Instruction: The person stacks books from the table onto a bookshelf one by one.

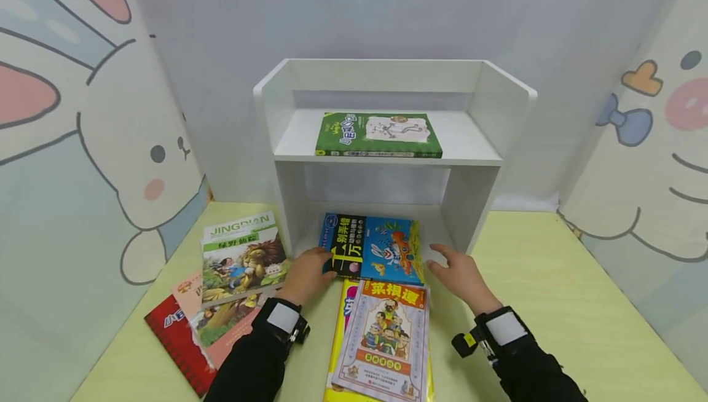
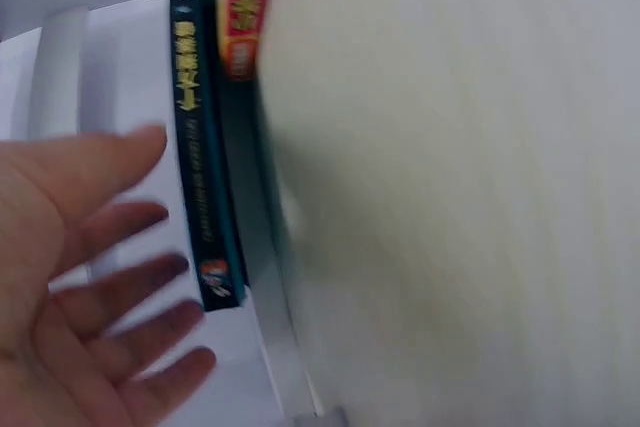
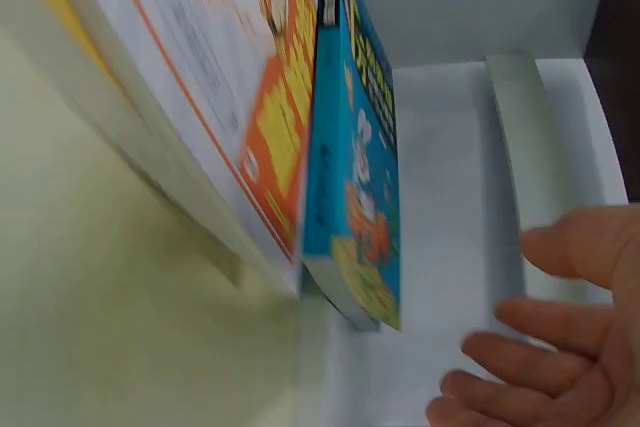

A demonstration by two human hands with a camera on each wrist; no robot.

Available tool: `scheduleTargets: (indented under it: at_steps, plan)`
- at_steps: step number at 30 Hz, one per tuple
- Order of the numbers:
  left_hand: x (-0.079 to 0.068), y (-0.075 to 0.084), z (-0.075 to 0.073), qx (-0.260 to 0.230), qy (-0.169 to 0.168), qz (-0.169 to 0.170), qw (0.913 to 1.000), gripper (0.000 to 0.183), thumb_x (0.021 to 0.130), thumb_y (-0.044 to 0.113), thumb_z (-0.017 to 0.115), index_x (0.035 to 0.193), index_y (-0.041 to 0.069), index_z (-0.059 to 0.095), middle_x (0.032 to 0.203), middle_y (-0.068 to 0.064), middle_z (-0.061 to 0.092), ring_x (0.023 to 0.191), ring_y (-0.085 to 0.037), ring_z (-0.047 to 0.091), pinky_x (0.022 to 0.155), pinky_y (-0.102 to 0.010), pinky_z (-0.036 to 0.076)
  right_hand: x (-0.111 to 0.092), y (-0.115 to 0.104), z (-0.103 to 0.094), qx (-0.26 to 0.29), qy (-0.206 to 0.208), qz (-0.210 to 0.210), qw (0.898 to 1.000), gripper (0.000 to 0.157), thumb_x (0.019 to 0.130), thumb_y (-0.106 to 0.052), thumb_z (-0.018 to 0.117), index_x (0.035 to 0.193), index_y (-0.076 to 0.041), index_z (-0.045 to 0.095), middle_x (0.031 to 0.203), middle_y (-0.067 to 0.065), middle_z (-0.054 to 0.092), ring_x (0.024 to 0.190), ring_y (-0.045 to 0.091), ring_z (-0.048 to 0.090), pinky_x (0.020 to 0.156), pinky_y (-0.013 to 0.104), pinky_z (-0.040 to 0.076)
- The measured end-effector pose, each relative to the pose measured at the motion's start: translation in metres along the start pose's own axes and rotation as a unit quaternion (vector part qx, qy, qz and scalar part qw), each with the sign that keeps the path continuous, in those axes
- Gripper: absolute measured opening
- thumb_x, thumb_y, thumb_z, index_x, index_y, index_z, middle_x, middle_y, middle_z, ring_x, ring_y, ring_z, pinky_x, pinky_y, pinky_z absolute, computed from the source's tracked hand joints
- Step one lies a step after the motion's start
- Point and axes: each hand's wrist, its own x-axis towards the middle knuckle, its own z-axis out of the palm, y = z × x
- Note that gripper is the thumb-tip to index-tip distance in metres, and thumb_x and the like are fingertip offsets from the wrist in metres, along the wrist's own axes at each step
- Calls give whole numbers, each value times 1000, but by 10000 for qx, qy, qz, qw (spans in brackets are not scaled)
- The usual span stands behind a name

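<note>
"Book in blue (image 1: 394, 251), where is it?"
"On the lower level of the white shelf unit (image 1: 471, 199), behind the lilac book (image 1: 384, 362)."
"And the hands?"
"Left hand (image 1: 307, 274) and right hand (image 1: 462, 275) flank it, fingers loosely spread, neither gripping anything."

We see a pale yellow bench (image 1: 553, 316) carrying a white shelf (image 1: 381, 76), some overlapping books (image 1: 243, 267) to the shelf's left and a stack of books (image 1: 387, 340) before it. A green book (image 1: 381, 134) lies on the upper level, a blue-and-black book (image 1: 387, 245) on the lower.
</note>
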Motion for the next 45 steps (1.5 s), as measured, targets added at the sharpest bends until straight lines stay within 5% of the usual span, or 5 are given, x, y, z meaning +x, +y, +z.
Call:
scheduleTargets:
  at_steps: [3, 7, 9, 33, 45]
  plan:
    - [1, -1, 1, 19, -93, 199, 9998, 43, 76, 26, 75, 111, 4, 66, 118, -18, 58, 110, -32, 54, 91, -41, 44, 7, 0, 0, -509, -195, -327, 9980, 44, 89, -19, 59, 127, 1, 52, 108, 24, 61, 71, 29, 58, 70, 41, 46]
    - [4, 1, 2, -189, -309, -43, 9993, 49, 74, 28, 76, 115, 3, 64, 123, -21, 55, 112, -35, 52, 91, -43, 43, 12, 6, 11, -562, -560, -392, 9961, 46, 86, -21, 64, 127, -1, 53, 125, 22, 53, 112, 40, 50, 87, 49, 44]
    - [6, 2, 3, -325, -459, -249, 9981, 53, 73, 29, 77, 116, 3, 63, 125, -23, 53, 112, -36, 52, 91, -44, 43, 12, 8, 17, -465, -728, -265, 9959, 49, 84, -21, 67, 127, -1, 53, 127, 23, 51, 115, 41, 47, 88, 49, 44]
    - [21, -3, 14, -290, -463, -646, 9964, 50, 68, 34, 80, 108, 6, 69, 104, -16, 66, 90, -32, 61, 78, -41, 49, 28, 18, 36, -1549, -575, -865, 9825, 43, 83, -24, 68, 118, -1, 61, 125, 22, 53, 104, 36, 57, 82, 44, 48]
    - [34, 1, 2, -299, -1090, -1014, 9884, 48, 66, 29, 82, 107, 7, 69, 106, -8, 66, 96, -27, 60, 81, -39, 48, 34, 19, 42, -1774, -434, -1196, 9759, 44, 83, -21, 68, 119, 3, 59, 123, 25, 53, 101, 37, 58, 83, 46, 47]
